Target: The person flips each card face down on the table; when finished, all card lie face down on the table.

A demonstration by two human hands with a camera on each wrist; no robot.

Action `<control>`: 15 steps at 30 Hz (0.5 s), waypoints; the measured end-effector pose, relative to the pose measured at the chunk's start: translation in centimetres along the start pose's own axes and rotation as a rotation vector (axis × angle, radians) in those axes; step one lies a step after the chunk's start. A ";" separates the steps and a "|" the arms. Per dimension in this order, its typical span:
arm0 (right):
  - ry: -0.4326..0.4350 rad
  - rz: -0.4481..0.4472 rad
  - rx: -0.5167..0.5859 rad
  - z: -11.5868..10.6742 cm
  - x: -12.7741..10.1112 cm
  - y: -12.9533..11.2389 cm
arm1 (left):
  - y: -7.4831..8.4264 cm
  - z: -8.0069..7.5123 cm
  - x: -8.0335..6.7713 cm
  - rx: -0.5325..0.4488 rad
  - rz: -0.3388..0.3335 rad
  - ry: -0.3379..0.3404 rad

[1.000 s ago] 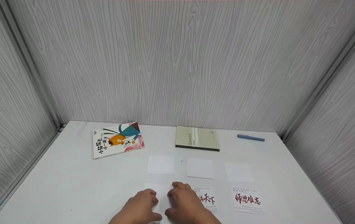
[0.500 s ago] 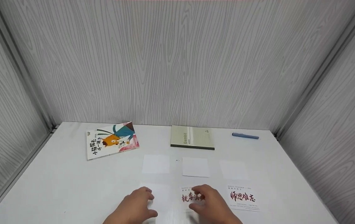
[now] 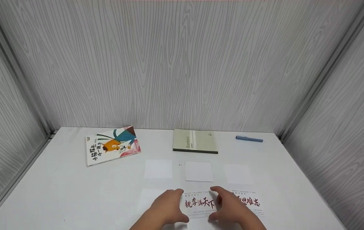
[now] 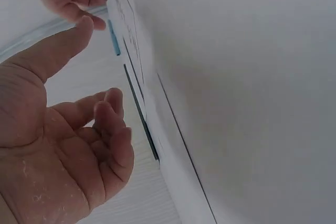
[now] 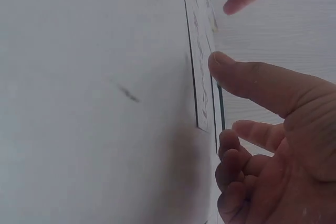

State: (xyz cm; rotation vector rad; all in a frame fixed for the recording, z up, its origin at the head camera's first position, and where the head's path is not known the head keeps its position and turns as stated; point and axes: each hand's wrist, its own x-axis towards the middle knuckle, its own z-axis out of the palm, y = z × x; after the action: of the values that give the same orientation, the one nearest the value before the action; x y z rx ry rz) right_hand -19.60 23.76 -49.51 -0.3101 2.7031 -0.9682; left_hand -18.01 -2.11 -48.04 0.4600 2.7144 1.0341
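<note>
A white card with red Chinese lettering [image 3: 198,204] lies flat near the front of the table. My left hand [image 3: 169,207] is at its left edge and my right hand [image 3: 231,206] at its right edge, thumbs toward me and fingers spread forward. Both wrist views show loosely curved fingers with nothing between them. A second red-lettered card [image 3: 254,202] lies to the right, partly covered by my right hand. Left of my left hand is a blank white card [image 3: 147,197], partly hidden. Behind these lie a left blank card [image 3: 158,168], a middle one [image 3: 199,171] and a right one [image 3: 238,174].
Along the back of the white table [image 3: 57,185] lie a picture book [image 3: 113,145] at left, a green notebook [image 3: 195,141] in the middle and a blue pen [image 3: 249,138] at right. Wood-grain panels [image 3: 169,64] enclose the back and sides.
Both hands have shifted right, from around the near-left blank card to either side of the middle lettered card. The head view has shifted slightly, and the cards stay in their places.
</note>
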 end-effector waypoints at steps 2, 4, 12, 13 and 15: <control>-0.007 0.029 0.004 0.1 0.3 0.1 | 0.1 0.5 0.5 -0.005 0.019 -0.006; -0.008 0.041 0.004 0.2 0.6 0.2 | 0.1 0.9 1.0 0.020 0.030 -0.011; -0.011 0.017 -0.024 0.2 0.9 0.3 | 0.6 1.6 1.7 0.173 -0.032 -0.015; -0.010 0.020 -0.026 0.2 0.9 0.3 | 0.6 1.7 1.8 0.182 -0.031 -0.014; -0.009 0.021 -0.032 0.2 0.8 0.3 | 0.6 1.8 1.9 0.191 -0.030 -0.009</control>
State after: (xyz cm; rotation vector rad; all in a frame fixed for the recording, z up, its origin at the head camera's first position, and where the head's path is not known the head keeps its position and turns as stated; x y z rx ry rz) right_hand -20.36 23.60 -50.02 -0.2907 2.7101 -0.9162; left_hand -19.17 0.12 -49.05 0.4517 2.8159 0.7670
